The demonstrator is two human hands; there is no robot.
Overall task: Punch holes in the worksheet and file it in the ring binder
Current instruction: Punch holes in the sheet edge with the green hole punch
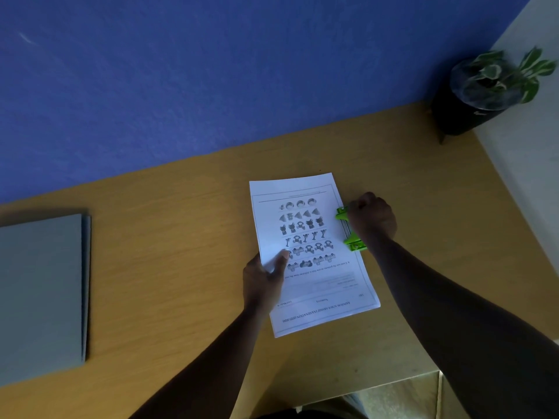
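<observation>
Both hands are at work: the right hand [371,218] is fisted over the green punch [351,229] at the sheet's [311,252] right edge, and the left hand [262,278] pinches its left edge, thumb on top. If the sheet sits skewed or shallow in the punch, holes would likely land crooked; the binder [42,294] lies closed, well apart on the desk [181,237].

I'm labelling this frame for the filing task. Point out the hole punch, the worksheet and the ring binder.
hole punch [342,213]: head view, green far end.
worksheet [305,225]: head view, printed middle.
ring binder [39,291]: head view, grey closed cover.
</observation>
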